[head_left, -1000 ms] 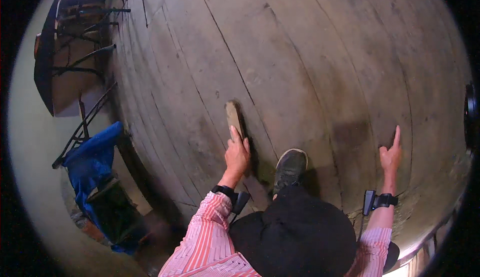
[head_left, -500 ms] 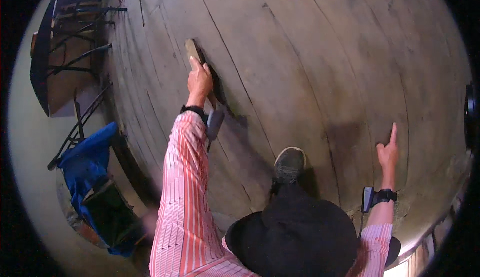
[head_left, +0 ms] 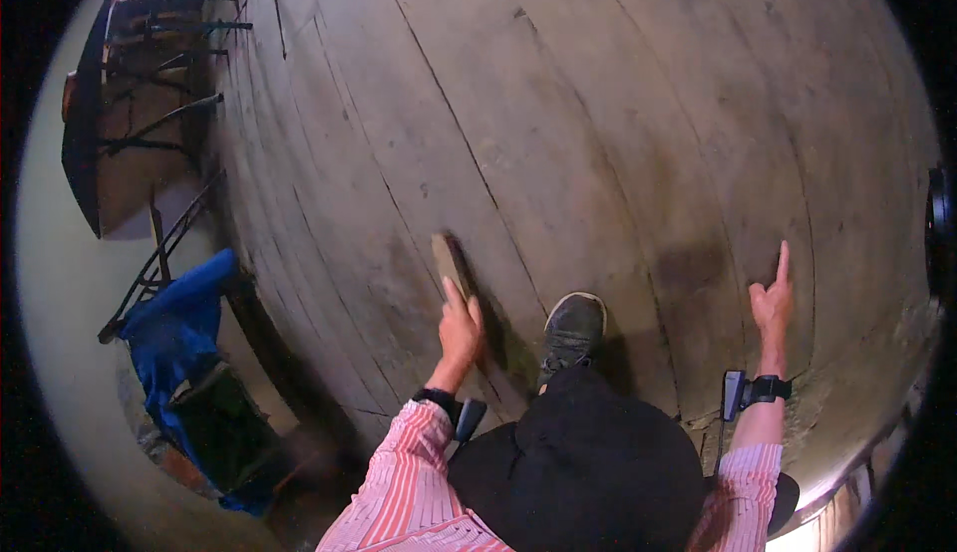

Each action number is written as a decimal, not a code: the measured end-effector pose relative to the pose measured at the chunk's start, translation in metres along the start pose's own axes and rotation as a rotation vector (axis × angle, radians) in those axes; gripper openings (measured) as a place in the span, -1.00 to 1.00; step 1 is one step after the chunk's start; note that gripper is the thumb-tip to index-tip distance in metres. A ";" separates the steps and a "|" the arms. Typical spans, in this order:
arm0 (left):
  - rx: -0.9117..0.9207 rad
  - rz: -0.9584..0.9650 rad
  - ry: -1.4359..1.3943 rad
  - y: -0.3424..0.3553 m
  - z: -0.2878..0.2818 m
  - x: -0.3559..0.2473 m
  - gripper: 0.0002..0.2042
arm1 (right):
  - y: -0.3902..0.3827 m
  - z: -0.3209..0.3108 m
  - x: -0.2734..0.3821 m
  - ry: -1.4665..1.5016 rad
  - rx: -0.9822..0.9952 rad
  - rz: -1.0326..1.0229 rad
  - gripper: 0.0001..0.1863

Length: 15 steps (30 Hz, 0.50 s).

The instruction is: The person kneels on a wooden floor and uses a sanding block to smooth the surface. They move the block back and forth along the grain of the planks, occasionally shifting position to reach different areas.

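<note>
My left hand [head_left: 460,333] is closed on a long, narrow wooden block [head_left: 449,261], low over the floor or on it; I cannot tell whether they touch. The block's pale end sticks out past the fingers, and a dark strip, side or shadow, runs along its right. The grip's underside is hidden. Out to the right, my right hand [head_left: 771,303] holds nothing I can see. Its index finger points straight ahead, while the other fingers are folded and partly hidden. Both wrists wear black straps with small devices.
Grey-brown floor [head_left: 598,134] with long dark seams spreads ahead. My dark shoe [head_left: 575,328] stands between the hands. Along the left wall are dark-legged furniture [head_left: 164,104] and a blue cloth [head_left: 179,328] beside a dark green item [head_left: 224,417].
My left hand has drawn the wooden block back toward me and a little to the right, bending the arm. My right hand has stayed almost still.
</note>
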<state>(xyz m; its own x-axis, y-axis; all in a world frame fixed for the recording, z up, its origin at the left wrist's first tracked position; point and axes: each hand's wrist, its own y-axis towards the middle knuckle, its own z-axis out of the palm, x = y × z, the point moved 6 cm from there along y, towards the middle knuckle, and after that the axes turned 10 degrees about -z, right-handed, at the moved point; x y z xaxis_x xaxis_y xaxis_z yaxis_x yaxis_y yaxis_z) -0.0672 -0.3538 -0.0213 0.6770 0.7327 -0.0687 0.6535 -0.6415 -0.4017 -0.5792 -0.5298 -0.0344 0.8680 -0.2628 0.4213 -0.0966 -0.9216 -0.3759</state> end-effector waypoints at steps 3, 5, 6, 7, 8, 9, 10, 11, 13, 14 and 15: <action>-0.128 0.070 0.009 0.023 -0.003 -0.006 -0.31 | 0.001 0.000 0.000 -0.015 -0.061 -0.092 -0.06; -0.087 0.036 0.019 0.037 -0.004 -0.009 -0.31 | 0.000 0.003 -0.005 -0.029 -0.010 -0.011 -0.05; -0.046 -0.016 0.042 0.039 -0.006 -0.009 -0.32 | -0.001 0.004 -0.009 -0.050 0.035 0.050 -0.04; -0.132 0.004 -0.011 0.050 -0.015 -0.018 -0.33 | -0.003 0.004 -0.010 -0.059 0.060 0.114 -0.04; -0.263 0.083 -0.044 0.072 -0.025 -0.034 -0.34 | -0.003 0.003 -0.007 -0.042 0.056 0.088 -0.04; -0.344 0.096 -0.057 0.097 -0.033 -0.047 -0.35 | -0.004 0.000 -0.003 -0.014 0.034 0.069 -0.03; -0.315 0.103 -0.003 0.122 -0.038 -0.058 -0.36 | -0.004 -0.001 0.000 0.013 0.012 0.053 -0.03; -0.342 0.157 0.039 0.145 -0.046 -0.071 -0.37 | -0.003 -0.003 0.005 -0.029 -0.007 0.017 -0.03; -0.331 0.204 0.100 0.185 -0.062 -0.091 -0.38 | -0.003 -0.006 0.012 -0.102 -0.053 -0.062 -0.04; -0.308 0.192 0.124 0.204 -0.070 -0.099 -0.39 | -0.002 -0.005 0.013 -0.106 -0.052 -0.057 -0.03; -0.287 0.176 0.156 0.220 -0.078 -0.108 -0.39 | -0.002 -0.004 0.011 -0.110 -0.048 -0.047 -0.03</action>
<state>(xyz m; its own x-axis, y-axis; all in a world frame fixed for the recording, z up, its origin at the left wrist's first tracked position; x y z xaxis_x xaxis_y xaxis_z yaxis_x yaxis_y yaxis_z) 0.0303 -0.5915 -0.0307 0.8166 0.5762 0.0347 0.5757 -0.8084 -0.1224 -0.5713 -0.5318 -0.0252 0.9201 -0.1881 0.3434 -0.0752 -0.9456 -0.3164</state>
